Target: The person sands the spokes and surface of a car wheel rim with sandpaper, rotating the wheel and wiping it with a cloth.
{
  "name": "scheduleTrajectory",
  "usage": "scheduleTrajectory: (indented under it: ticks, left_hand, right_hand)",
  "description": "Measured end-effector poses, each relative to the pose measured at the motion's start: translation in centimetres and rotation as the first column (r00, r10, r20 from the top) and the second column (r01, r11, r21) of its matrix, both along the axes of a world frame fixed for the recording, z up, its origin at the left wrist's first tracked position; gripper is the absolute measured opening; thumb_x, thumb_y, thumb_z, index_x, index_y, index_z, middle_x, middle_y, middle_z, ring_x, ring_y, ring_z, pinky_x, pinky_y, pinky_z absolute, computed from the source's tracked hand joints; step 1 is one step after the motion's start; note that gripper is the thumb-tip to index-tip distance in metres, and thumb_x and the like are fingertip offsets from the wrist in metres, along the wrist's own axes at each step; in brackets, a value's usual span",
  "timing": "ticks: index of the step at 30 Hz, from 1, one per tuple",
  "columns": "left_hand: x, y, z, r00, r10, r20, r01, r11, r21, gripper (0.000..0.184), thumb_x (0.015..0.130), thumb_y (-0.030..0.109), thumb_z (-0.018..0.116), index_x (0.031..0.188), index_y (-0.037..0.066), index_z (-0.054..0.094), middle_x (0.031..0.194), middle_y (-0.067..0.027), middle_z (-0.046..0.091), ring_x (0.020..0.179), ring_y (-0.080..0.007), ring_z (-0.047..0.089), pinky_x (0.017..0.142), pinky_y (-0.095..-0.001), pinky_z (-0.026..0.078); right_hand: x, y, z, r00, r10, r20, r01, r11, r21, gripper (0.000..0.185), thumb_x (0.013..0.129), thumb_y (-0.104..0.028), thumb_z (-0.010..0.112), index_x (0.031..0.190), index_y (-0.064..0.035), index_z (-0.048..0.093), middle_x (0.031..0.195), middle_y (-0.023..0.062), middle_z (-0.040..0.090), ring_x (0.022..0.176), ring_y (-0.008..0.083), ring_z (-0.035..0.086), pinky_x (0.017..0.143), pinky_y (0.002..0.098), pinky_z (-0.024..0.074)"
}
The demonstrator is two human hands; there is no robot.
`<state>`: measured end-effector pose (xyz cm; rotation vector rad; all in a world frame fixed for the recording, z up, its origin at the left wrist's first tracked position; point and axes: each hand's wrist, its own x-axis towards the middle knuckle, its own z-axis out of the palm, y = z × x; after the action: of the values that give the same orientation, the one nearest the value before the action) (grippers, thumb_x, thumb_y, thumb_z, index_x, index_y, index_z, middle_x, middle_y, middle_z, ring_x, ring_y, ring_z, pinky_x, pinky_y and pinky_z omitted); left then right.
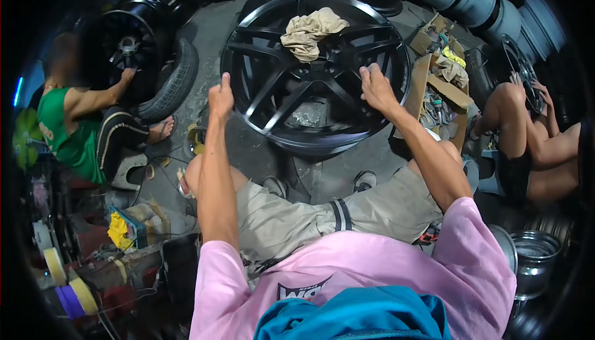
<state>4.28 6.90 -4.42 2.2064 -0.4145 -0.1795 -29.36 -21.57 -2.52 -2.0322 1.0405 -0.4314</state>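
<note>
A large black alloy wheel rim (287, 109) lies face up in front of me, with several spokes. A crumpled beige cloth (313, 33) rests on its upper middle, touched by neither hand. My left hand (221, 96) is closed at the rim's left edge, thumb pointing up, its fingers curled against that edge. Over the right side of the wheel, my right hand (379, 89) is closed with the thumb raised. Its fingers curl in between two spokes, and what they hold, if anything, is hidden.
At left, a person in a green top (62, 126) handles another black wheel beside a tire (180, 83). A cardboard box (455, 92) of tools stands right of my rim. Another person (514, 117) holds a wheel at far right. Silver rims (477, 2) line the back right.
</note>
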Motion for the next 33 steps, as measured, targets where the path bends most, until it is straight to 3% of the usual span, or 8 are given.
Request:
scheduleTrajectory:
  ticks: [3,7,13,17,23,29,31,33]
  left_hand:
    - [4.5,-1.6,-0.3,0.998,-0.058,0.003,0.058,0.998,-0.013,0.083,0.103,0.066,0.061,0.086,-0.014,0.072,0.079,-0.0255,0.072,0.081,-0.0297,0.068,0.082,-0.0492,0.051]
    - [6.9,-2.7,0.0,0.989,-0.118,-0.093,0.117,0.993,-0.016,0.083,0.102,0.068,0.062,0.086,-0.013,0.073,0.084,-0.0224,0.074,0.087,-0.0295,0.071,0.085,-0.0468,0.052]
    - [5.0,-3.3,1.1,0.977,-0.028,0.210,-0.016,0.978,0.207,0.072,0.099,0.063,0.067,0.109,-0.009,0.074,0.109,-0.0297,0.076,0.107,-0.0461,0.073,0.098,-0.0545,0.053]
    - [-0.7,-5.1,2.9,0.776,-0.084,0.626,0.051,0.996,0.070,0.085,0.091,0.061,0.077,0.137,-0.008,0.064,0.134,-0.0274,0.067,0.130,-0.0447,0.060,0.113,-0.0528,0.046]
    - [-8.9,-5.4,7.4,0.824,-0.542,0.167,0.456,0.808,0.373,0.136,0.064,0.085,0.085,0.154,-0.010,0.049,0.152,-0.0297,0.059,0.143,-0.0416,0.057,0.118,-0.0508,0.046]
    - [-9.6,-5.9,5.3,0.731,-0.569,0.377,0.399,0.804,0.442,0.140,0.060,0.076,0.093,0.157,-0.011,0.043,0.142,-0.0271,0.062,0.133,-0.0428,0.060,0.110,-0.0529,0.050]
    - [-9.8,-6.4,5.3,0.735,-0.548,0.400,0.374,0.819,0.435,0.136,0.059,0.075,0.094,0.152,-0.013,0.047,0.137,-0.0279,0.064,0.129,-0.0423,0.063,0.107,-0.0525,0.052]
    - [-10.0,-6.9,5.4,0.727,-0.537,0.428,0.371,0.831,0.414,0.129,0.059,0.074,0.095,0.145,-0.013,0.052,0.132,-0.0278,0.066,0.124,-0.0423,0.066,0.103,-0.0516,0.054]
  right_hand:
    - [-0.4,4.6,3.1,0.998,-0.059,0.031,0.054,0.990,0.128,0.043,0.115,-0.037,0.049,0.130,0.0038,0.052,0.089,0.0280,0.073,0.071,0.0374,0.076,0.073,0.0508,0.0590]
    - [-0.9,6.0,3.2,0.998,-0.012,0.057,0.005,0.993,0.118,0.042,0.114,-0.036,0.053,0.129,0.0035,0.055,0.082,0.0224,0.072,0.074,0.0328,0.076,0.073,0.0463,0.0571]
    - [-1.5,3.2,4.1,0.978,0.204,0.048,-0.158,0.868,-0.471,0.028,0.104,-0.024,0.069,0.114,0.0018,0.075,0.087,0.0209,0.068,0.078,0.0405,0.066,0.074,0.0468,0.0525]
    - [-1.9,3.5,5.4,0.976,0.208,0.063,-0.162,0.890,-0.427,0.028,0.100,-0.018,0.072,0.122,-0.0010,0.077,0.091,0.0196,0.066,0.082,0.0363,0.065,0.077,0.0433,0.0530]
    - [-3.6,3.8,6.6,0.969,0.215,0.120,-0.187,0.960,-0.207,0.034,0.096,-0.016,0.076,0.127,-0.0004,0.077,0.092,0.0130,0.072,0.079,0.0258,0.068,0.076,0.0368,0.0537]
    - [-3.4,4.2,8.2,0.991,0.049,0.127,-0.037,0.995,-0.097,0.025,0.095,-0.015,0.077,0.115,-0.0006,0.082,0.086,0.0124,0.073,0.077,0.0211,0.070,0.073,0.0354,0.0536]
    - [-2.6,3.7,7.9,0.960,0.201,0.193,-0.069,0.844,-0.532,0.023,0.093,-0.013,0.078,0.114,-0.0031,0.083,0.087,0.0119,0.071,0.079,0.0247,0.070,0.073,0.0364,0.0537]
    - [-2.1,3.7,7.7,0.960,0.210,0.185,-0.060,0.800,-0.596,0.025,0.093,-0.010,0.080,0.117,-0.0076,0.084,0.083,0.0087,0.063,0.073,0.0213,0.065,0.068,0.0332,0.0504]
